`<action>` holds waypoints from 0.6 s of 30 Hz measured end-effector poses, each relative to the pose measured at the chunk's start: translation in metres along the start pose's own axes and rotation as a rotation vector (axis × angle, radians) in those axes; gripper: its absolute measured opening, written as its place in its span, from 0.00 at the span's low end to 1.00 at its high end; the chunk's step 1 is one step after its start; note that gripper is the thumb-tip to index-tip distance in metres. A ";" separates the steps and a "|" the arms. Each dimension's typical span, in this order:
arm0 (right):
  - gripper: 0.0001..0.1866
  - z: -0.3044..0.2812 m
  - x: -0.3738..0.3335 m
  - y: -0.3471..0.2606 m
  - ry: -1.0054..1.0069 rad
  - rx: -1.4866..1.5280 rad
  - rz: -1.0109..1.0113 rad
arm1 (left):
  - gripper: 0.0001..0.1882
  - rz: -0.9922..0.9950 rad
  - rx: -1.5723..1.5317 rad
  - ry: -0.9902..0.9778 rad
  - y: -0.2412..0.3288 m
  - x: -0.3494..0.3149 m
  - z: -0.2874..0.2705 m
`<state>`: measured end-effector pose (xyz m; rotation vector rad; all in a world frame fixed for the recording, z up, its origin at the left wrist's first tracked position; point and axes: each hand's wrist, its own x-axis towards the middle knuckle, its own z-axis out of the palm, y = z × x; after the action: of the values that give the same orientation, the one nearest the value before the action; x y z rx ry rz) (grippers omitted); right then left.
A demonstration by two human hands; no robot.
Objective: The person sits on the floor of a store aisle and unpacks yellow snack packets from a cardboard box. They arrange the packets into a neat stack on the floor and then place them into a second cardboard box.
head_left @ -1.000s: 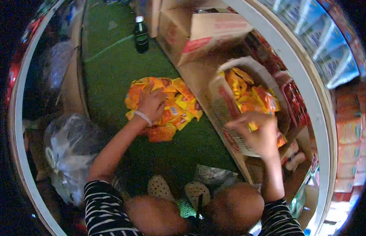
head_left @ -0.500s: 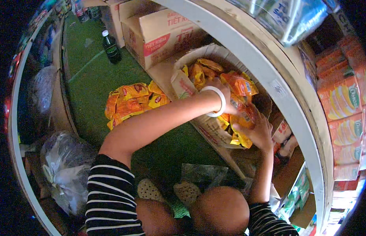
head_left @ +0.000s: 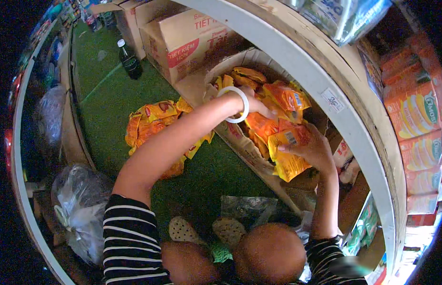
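My left hand [head_left: 258,103], with a white bracelet [head_left: 244,111] at its wrist, reaches into a cut-open cardboard box [head_left: 225,61] of orange and yellow snack packets [head_left: 282,97]. Its thumb stretches over the packets; the other fingers are mostly hidden, so its grip cannot be made out. At the box's near right side, my right hand [head_left: 316,147] is closed on the edge of a yellow-orange packet [head_left: 288,154], thumb on top. A pile of similar packets [head_left: 157,114] lies on the green floor to the left, partly behind my left forearm.
A dark bottle with a white cap [head_left: 130,61] stands beyond the pile, beside a larger carton [head_left: 183,52]. A pale shelf edge [head_left: 301,52] arches over the box. Orange cartons [head_left: 415,114] are stacked at right; a clear plastic bag [head_left: 81,213] sits at left.
My left hand has shifted left and back within the box. My right hand now shows a yellow-orange packet in its grip, tilted toward the near rim. The view has shifted slightly.
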<state>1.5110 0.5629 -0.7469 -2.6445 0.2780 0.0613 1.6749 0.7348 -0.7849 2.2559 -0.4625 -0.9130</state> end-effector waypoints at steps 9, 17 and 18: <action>0.36 -0.005 -0.018 -0.024 -0.206 0.435 -0.157 | 0.44 0.033 -0.343 0.167 -0.020 -0.043 -0.009; 0.31 0.036 -0.027 -0.123 -0.512 1.204 0.100 | 0.25 0.523 -1.434 0.044 -0.172 -0.126 -0.042; 0.29 0.056 -0.022 -0.127 -0.449 1.210 0.109 | 0.24 0.554 -1.666 -0.006 -0.182 -0.128 -0.044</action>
<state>1.5165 0.7032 -0.7368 -1.3647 0.2025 0.3815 1.6309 0.9539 -0.8231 0.5510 -0.1401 -0.5644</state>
